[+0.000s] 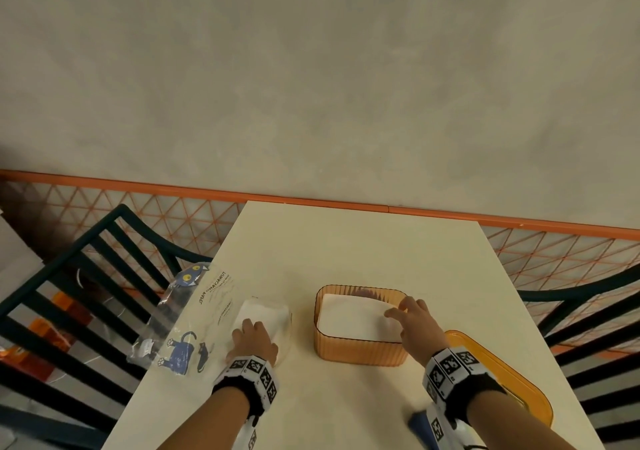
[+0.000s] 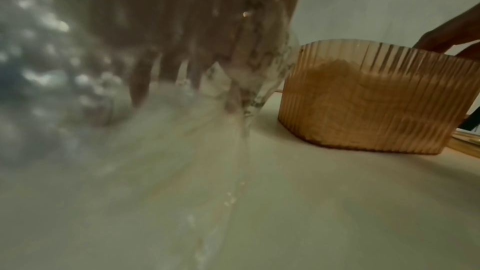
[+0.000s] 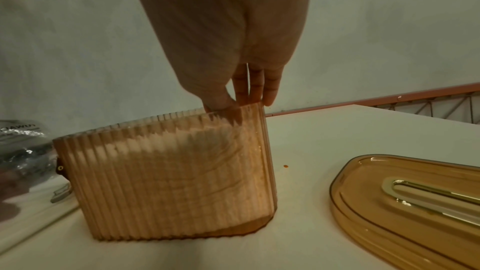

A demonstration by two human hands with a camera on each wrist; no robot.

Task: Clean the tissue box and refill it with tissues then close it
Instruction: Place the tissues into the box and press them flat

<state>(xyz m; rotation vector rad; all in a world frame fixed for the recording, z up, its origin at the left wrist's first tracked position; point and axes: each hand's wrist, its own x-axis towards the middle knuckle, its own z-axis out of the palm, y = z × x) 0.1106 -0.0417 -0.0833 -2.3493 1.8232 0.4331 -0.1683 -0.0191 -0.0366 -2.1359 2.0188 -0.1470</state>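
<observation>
An amber ribbed tissue box (image 1: pixel 360 349) (image 2: pixel 363 106) (image 3: pixel 168 182) stands open at the table's middle, with a white tissue stack (image 1: pixel 349 318) inside. My right hand (image 1: pixel 412 314) (image 3: pixel 244 102) reaches over its right end, straight fingers touching the rim and the tissues. The box's amber lid (image 1: pixel 526 401) (image 3: pixel 405 202) lies flat to the right, partly under my forearm. My left hand (image 1: pixel 251 337) (image 2: pixel 182 93) rests on the remaining white tissues (image 1: pixel 266 311) in a clear printed plastic pack (image 1: pixel 194 311) (image 3: pixel 20 147) at the left edge; plastic blurs the left wrist view.
A blue object (image 1: pixel 417 423) shows beside my right wrist at the near edge. Dark slatted chairs stand at the left (image 1: pixel 86 276) and right (image 1: pixel 588 311) of the cream table (image 1: pixel 346 241). An orange rail with mesh (image 1: pixel 207 207) and a wall lie behind.
</observation>
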